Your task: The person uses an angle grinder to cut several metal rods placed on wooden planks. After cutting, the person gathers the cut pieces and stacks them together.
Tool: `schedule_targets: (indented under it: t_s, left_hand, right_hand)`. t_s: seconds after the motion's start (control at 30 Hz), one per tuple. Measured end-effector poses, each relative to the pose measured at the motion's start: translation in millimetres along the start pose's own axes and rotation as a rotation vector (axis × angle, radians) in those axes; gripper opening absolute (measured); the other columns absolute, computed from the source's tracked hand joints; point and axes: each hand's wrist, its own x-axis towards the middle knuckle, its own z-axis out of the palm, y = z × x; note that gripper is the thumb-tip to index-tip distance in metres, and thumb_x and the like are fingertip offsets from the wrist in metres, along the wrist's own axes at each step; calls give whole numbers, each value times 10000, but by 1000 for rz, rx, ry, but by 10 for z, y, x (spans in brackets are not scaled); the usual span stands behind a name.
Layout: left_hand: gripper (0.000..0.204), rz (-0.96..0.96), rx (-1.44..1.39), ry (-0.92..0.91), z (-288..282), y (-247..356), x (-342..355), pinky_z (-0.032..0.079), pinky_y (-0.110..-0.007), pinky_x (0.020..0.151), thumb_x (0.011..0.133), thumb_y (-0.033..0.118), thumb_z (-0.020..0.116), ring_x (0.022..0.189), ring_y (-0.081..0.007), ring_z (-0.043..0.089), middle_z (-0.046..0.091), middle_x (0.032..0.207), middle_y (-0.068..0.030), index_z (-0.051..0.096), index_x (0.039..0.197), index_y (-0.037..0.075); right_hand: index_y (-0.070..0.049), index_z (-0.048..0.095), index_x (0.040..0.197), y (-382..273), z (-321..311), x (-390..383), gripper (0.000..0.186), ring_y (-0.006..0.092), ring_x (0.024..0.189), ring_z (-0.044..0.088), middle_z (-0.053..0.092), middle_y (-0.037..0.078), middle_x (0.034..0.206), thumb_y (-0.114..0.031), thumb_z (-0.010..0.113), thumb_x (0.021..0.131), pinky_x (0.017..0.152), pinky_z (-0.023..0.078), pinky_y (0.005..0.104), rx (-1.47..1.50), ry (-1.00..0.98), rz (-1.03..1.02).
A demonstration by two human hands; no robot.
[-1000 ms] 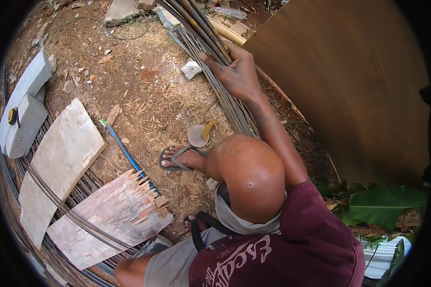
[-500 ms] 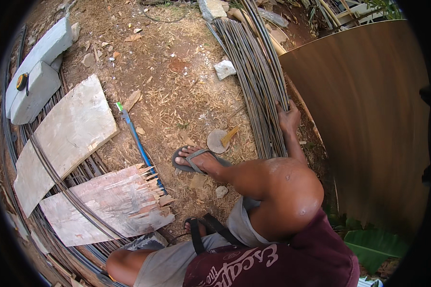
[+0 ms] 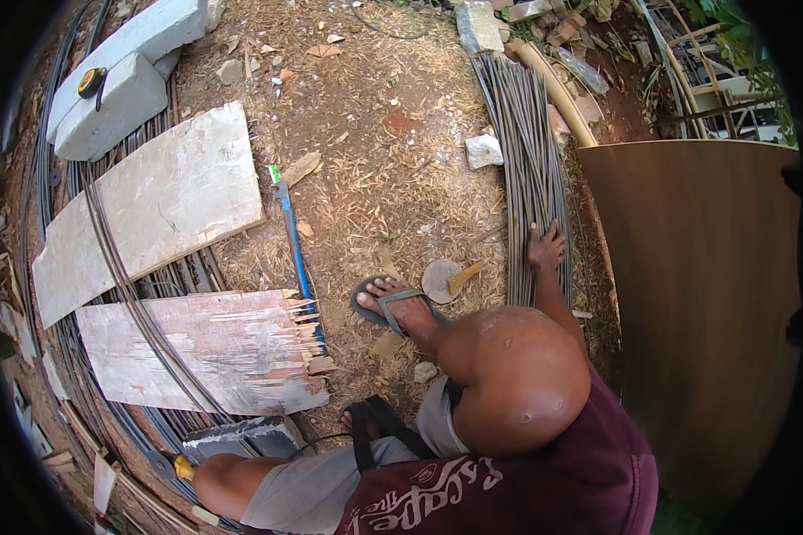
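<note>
I view the right hand (image 3: 547, 250), fingers apart, on a bundle of thin grey metal rods (image 3: 528, 147); left hand unseen; uneven pressure could roll rods loose

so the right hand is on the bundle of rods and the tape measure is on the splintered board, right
Not quite: the head view shows the tape measure on the pale blocks, not on the splintered board. The right hand is on the bundle of rods, as you say.

Head-worn fisheye, facing steeply down, near
</note>
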Motion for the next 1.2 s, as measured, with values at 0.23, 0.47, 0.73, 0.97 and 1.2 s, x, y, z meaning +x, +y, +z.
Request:
schedule_targets:
  t_s: [0.23, 0.47, 0.73, 0.97, 1.2]
  left_hand:
    - [461, 130, -113, 164, -832, -500, 108, 485, -317, 593, 788, 77, 888, 673, -146, 580, 634, 866, -33, 630, 1168, 43]
    - [461, 114, -209, 130, -765, -287, -20, 543, -314, 541, 818, 108, 892, 611, -142, 614, 653, 848, -33, 573, 1148, 64]
    - [724, 149, -267, 161, -794, -440, -30, 564, -330, 660, 738, 192, 957, 746, -174, 687, 721, 978, -88, 583, 1327, 0]
    - [869, 153, -462, 111, -884, -394, -356, 581, -368, 775, 728, 256, 939, 826, -220, 729, 748, 1003, -139, 538, 1446, -26]
    - [1044, 336, -640, -105, -403, -92, -1496, 573, -437, 890, 667, 361, 907, 1006, -417, 728, 733, 1099, -271, 447, 1493, -81]
  right_hand:
    - [-110, 351, 1651, -190, -189, -68, 846, 383, 1367, 518, 492, 245, 1522, -713, 421, 1061, 1150, 420, 598, -54, 245, -122]
    - [-61, 509, 1550, -1668, -1229, 268, 697, 312, 1178, 625, 620, 192, 1329, -587, 504, 1093, 1070, 500, 517, 466, 185, -459]
    - [37, 716, 1227, -4075, -3058, -3908, 443, 125, 671, 529, 481, -5, 705, -373, 585, 1126, 738, 463, 300, 747, -336, -1713]
    - [-4, 617, 1462, -2886, -2769, -6757, 500, 159, 761, 658, 691, 84, 935, -291, 617, 1052, 866, 538, 362, 252, -488, -2356]
    - [20, 489, 1563, -2257, -854, -7410, 807, 262, 1120, 702, 698, 188, 1268, -548, 683, 1024, 1065, 514, 428, 29, -1301, -1949]
